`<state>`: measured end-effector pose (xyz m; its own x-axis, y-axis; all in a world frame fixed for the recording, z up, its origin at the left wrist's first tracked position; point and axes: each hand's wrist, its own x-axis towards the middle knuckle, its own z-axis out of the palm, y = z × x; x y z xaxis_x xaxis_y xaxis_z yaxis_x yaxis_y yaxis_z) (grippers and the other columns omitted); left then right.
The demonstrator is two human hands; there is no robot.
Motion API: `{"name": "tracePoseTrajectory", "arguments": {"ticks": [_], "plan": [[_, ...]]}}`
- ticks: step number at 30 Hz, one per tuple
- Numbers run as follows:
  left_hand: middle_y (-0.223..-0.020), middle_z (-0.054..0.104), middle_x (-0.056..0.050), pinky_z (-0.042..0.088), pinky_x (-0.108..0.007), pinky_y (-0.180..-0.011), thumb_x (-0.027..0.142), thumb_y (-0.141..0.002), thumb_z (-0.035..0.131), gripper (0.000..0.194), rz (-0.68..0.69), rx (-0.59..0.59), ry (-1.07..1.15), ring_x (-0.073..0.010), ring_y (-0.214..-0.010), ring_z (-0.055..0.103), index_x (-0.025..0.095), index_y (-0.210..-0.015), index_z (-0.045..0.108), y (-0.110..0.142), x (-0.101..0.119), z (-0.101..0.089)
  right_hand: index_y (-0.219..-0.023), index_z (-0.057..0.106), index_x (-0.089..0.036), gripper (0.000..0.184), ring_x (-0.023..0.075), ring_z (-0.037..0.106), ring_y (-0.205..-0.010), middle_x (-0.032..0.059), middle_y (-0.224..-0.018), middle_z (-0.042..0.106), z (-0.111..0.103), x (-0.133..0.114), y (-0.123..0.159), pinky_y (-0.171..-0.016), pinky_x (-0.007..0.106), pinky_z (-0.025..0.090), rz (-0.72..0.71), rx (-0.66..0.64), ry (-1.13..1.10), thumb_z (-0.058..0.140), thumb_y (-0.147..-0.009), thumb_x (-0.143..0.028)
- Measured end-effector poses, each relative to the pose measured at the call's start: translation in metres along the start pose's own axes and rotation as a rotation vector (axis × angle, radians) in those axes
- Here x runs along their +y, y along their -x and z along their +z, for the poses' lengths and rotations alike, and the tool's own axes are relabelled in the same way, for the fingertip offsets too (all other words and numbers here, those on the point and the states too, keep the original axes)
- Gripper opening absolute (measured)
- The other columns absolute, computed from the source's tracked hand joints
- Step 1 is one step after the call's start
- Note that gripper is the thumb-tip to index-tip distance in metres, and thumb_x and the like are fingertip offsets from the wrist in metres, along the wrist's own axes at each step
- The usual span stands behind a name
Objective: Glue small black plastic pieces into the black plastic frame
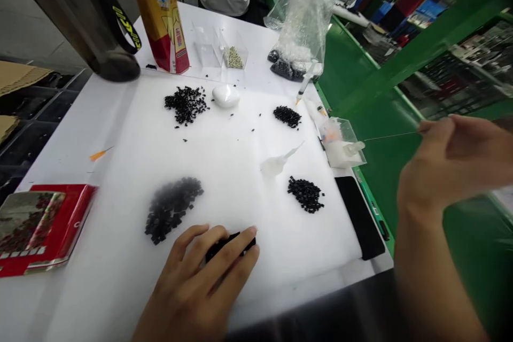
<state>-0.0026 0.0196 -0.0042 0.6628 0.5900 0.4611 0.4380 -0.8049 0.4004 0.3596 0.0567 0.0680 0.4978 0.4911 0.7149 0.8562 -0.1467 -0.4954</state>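
Observation:
My left hand [202,278] lies on the white foam mat [240,181] near its front edge, fingers curled over a small black block [224,246] that it presses down. My right hand [452,163] is raised off the table's right side, fingers pinched on a thin wire or thread [390,136] that runs left toward a clear tray [344,144]. Several piles of small black beads lie on the mat: a large pile [172,206] just left of my left hand, one pile [305,193] to the right, and two piles [186,103] [287,116] farther back.
A drink bottle [162,16] and dark flask [86,21] stand at the back left. A plastic bag [302,21] of beads, small clear boxes [234,53], a white oval object [225,95], glue applicators [278,163], a black phone [358,216] and a red box [36,227] surround the mat. A person stands behind the table.

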Motion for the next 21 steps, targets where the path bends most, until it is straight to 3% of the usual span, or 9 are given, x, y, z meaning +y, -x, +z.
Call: {"name": "tracePoseTrajectory", "arguments": {"ticks": [3, 5, 7, 11, 12, 14, 16, 18, 21], "plan": [[-0.137, 0.068, -0.001, 0.036, -0.045, -0.107, 0.001, -0.095, 0.046, 0.043, 0.042, -0.017, -0.022, -0.0274, -0.113, 0.055, 0.017, -0.126, 0.071, 0.0, -0.004, 0.0, -0.118, 0.066, -0.005, 0.039, 0.0292, 0.072, -0.099, 0.0199, -0.106, 0.071, 0.005, 0.016, -0.006, -0.094, 0.045, 0.055, -0.049, 0.141, 0.124, 0.053, -0.103, -0.038], [-0.137, 0.068, -0.001, 0.036, -0.045, -0.106, 0.0, -0.095, 0.046, 0.043, 0.06, -0.019, -0.028, -0.0271, -0.112, 0.054, 0.016, -0.126, 0.071, -0.001, -0.004, 0.0, -0.118, 0.067, -0.006, 0.039, 0.03, 0.073, -0.095, 0.0193, -0.104, 0.073, 0.008, 0.026, -0.003, -0.089, 0.046, 0.057, -0.057, 0.1, 0.181, 0.051, -0.104, -0.039], [-0.138, 0.067, -0.001, 0.036, -0.045, -0.106, -0.002, -0.095, 0.044, 0.045, 0.047, -0.002, -0.015, -0.0267, -0.113, 0.054, 0.017, -0.126, 0.071, -0.002, -0.002, 0.001, -0.12, 0.069, -0.008, 0.042, 0.0338, 0.073, -0.096, 0.0197, -0.106, 0.073, 0.005, 0.027, 0.006, -0.088, 0.051, 0.058, -0.055, -0.027, 0.219, 0.055, -0.103, -0.044], [-0.149, 0.057, -0.002, 0.04, -0.048, -0.109, -0.007, -0.091, 0.05, 0.053, -0.076, 0.061, 0.138, -0.0282, -0.128, 0.05, 0.022, -0.133, 0.066, -0.002, 0.007, -0.004, -0.135, 0.065, -0.017, 0.042, 0.0394, 0.064, -0.121, 0.0155, -0.131, 0.067, -0.02, -0.02, 0.054, -0.101, 0.057, 0.052, -0.103, -0.176, 0.238, 0.055, -0.104, -0.044], [-0.149, 0.056, -0.004, 0.043, -0.048, -0.11, -0.007, -0.09, 0.053, 0.052, -0.116, 0.111, 0.205, -0.0287, -0.132, 0.05, 0.022, -0.132, 0.066, -0.001, 0.01, -0.007, -0.132, 0.067, -0.022, 0.036, 0.0345, 0.068, -0.115, 0.011, -0.126, 0.07, -0.027, -0.038, 0.071, -0.098, 0.051, 0.055, -0.174, -0.192, 0.213, 0.057, -0.104, -0.041], [-0.142, 0.06, -0.008, 0.05, -0.048, -0.108, -0.007, -0.089, 0.057, 0.046, -0.211, 0.285, 0.322, -0.028, -0.131, 0.054, 0.019, -0.127, 0.067, 0.004, 0.018, -0.014, -0.137, 0.062, -0.025, 0.036, 0.0263, 0.069, -0.114, 0.0057, -0.127, 0.07, -0.035, -0.071, 0.105, -0.096, 0.039, 0.059, -0.432, -0.601, -0.054, 0.059, -0.103, -0.037], [-0.126, 0.068, -0.008, 0.056, -0.042, -0.1, -0.006, -0.09, 0.054, 0.039, -0.31, 0.491, 0.367, -0.0241, -0.12, 0.062, 0.015, -0.12, 0.068, 0.013, 0.028, -0.023, -0.148, 0.051, -0.021, 0.046, 0.0233, 0.065, -0.122, 0.0071, -0.135, 0.066, -0.034, -0.092, 0.134, -0.101, 0.036, 0.058, -0.625, -0.826, -0.215, 0.058, -0.104, -0.031], [-0.111, 0.072, -0.006, 0.058, -0.035, -0.092, -0.005, -0.091, 0.052, 0.037, -0.434, 0.638, 0.337, -0.0197, -0.109, 0.067, 0.016, -0.116, 0.069, 0.026, 0.038, -0.03, -0.152, 0.045, -0.017, 0.05, 0.0233, 0.063, -0.125, 0.0092, -0.137, 0.064, -0.023, -0.1, 0.153, -0.104, 0.038, 0.057, -0.722, -0.877, -0.276, 0.057, -0.104, -0.025], [-0.099, 0.073, -0.002, 0.059, -0.028, -0.085, 0.0, -0.095, 0.054, 0.031, -0.633, 0.755, 0.237, -0.0156, -0.098, 0.07, 0.02, -0.111, 0.071, 0.049, 0.045, -0.041, -0.152, 0.046, -0.02, 0.049, 0.0242, 0.064, -0.122, 0.0084, -0.134, 0.065, -0.006, -0.094, 0.166, -0.101, 0.04, 0.06, -0.777, -0.862, -0.281, 0.054, -0.104, -0.025]]}}
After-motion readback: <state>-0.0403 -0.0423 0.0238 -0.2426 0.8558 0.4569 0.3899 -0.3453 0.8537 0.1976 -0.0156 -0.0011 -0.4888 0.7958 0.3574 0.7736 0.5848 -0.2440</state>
